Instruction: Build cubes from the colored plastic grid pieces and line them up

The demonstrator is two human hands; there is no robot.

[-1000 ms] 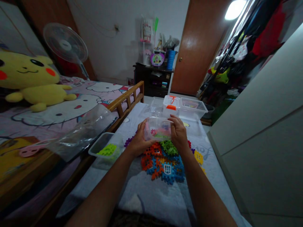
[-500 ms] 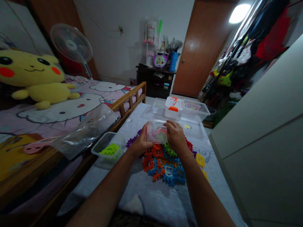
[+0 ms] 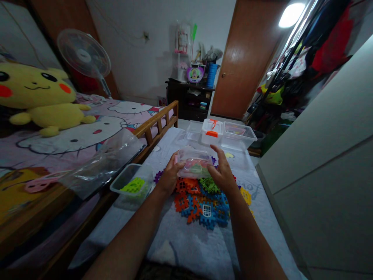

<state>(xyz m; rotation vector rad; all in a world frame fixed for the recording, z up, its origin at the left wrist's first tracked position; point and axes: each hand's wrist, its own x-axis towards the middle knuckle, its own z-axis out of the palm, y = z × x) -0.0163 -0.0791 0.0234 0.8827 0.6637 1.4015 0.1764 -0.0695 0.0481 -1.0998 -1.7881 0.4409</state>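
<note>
A small clear plastic container point(image 3: 196, 163) with pinkish edging is held above the bed, tilted so that its side faces me. Red and green contents show through its wall. My left hand point(image 3: 171, 173) grips its left end, thumb across the front. At its right end is my right hand point(image 3: 222, 169), thumb against the container and index finger lifted away; the other fingers are partly hidden. Below lies a pile of gear-edged plastic building pieces in orange, blue point(image 3: 214, 214), green point(image 3: 209, 185), purple and yellow point(image 3: 245, 195).
On the left, an open clear box point(image 3: 116, 188) holds lime-green pieces point(image 3: 134, 185). Farther back stand a lidded box with orange latches point(image 3: 212, 132) and a larger clear bin point(image 3: 240, 137). A wooden rail point(image 3: 148, 134) borders the neighbouring bed, where a yellow plush toy point(image 3: 49, 99) sits.
My right index finger has lifted off the container, and the right hand has opened slightly. The container has tipped and turned, showing more of its side. My left hand still holds it.
</note>
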